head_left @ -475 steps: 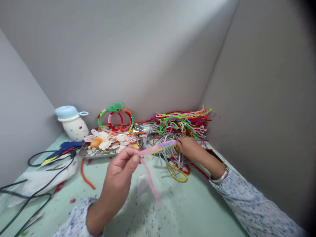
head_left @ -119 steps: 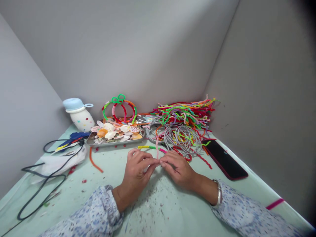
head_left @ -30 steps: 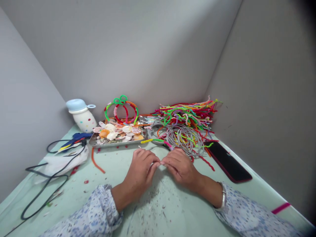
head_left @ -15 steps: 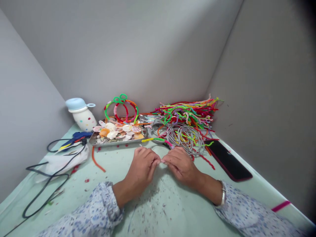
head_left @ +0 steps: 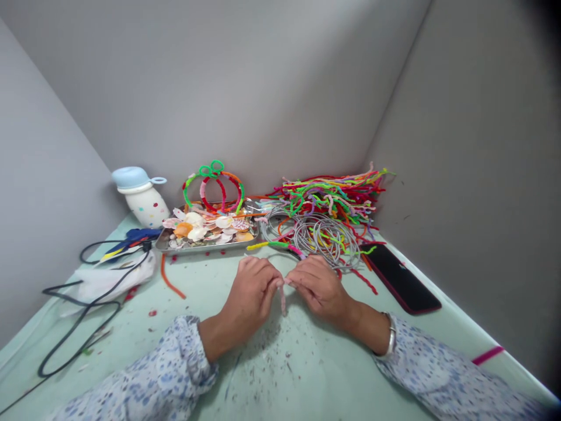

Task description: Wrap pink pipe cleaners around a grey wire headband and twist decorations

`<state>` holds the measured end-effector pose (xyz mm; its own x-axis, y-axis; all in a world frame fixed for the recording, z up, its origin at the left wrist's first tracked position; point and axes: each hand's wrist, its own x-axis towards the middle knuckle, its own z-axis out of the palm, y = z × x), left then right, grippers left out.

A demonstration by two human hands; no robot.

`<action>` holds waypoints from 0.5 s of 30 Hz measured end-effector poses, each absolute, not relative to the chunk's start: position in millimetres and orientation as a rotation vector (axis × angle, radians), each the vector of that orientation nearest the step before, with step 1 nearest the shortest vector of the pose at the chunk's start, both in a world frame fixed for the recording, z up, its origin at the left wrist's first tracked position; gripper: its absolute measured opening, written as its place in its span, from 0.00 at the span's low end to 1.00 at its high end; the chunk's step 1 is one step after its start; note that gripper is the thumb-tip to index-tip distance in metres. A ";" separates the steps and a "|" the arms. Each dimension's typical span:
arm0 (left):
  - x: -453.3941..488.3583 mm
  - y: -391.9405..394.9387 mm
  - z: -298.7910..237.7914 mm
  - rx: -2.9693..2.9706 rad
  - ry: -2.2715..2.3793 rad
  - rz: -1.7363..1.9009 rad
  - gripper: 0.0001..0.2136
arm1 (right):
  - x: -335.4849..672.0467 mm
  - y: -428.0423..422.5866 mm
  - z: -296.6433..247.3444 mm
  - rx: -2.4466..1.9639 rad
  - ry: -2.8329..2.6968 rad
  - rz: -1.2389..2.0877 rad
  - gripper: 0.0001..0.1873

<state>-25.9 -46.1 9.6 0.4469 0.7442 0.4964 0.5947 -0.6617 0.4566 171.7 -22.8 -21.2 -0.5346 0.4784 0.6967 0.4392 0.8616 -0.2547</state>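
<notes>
My left hand and my right hand meet fingertip to fingertip over the pale green table. Both pinch a pink pipe cleaner whose short end hangs down between them. A multicoloured wrapped piece, yellow, green and pink, runs from behind my right hand toward the left. Behind my hands lie coils of grey wire rings and a heap of coloured pipe cleaners.
A metal tray of seashells holds a pipe-cleaner hoop. A white spotted bottle, a blue glue gun with black cable and white plastic lie left. A dark phone lies right. Grey walls enclose the corner.
My hands stayed together at the table's middle, working the pink pipe cleaner; its loose end now hangs down between the fingertips. The view has tipped slightly.
</notes>
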 end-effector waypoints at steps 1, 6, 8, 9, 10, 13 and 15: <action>-25.7 -46.2 9.4 2.469 1.169 1.021 0.11 | 171.8 -22.9 -21.5 -0.658 -2.208 0.066 0.09; -26.7 -44.0 9.3 2.391 1.175 0.968 0.12 | 171.7 -22.5 -21.6 -0.681 -2.196 0.102 0.10; -27.9 -43.3 9.4 2.388 1.172 0.934 0.13 | 171.6 -22.4 -21.0 -0.676 -2.195 0.114 0.09; -28.4 -43.1 9.4 2.401 1.168 0.920 0.14 | 171.5 -22.3 -20.8 -0.668 -2.196 0.117 0.09; -28.8 -43.0 9.3 2.418 1.165 0.910 0.14 | 171.3 -22.1 -20.8 -0.659 -2.196 0.114 0.09; -29.0 -43.4 8.8 2.454 1.156 0.908 0.14 | 170.9 -21.7 -21.4 -0.639 -2.197 0.103 0.09; -28.5 -44.0 8.3 2.447 1.149 0.921 0.13 | 170.8 -21.7 -22.0 -0.640 -2.203 0.101 0.09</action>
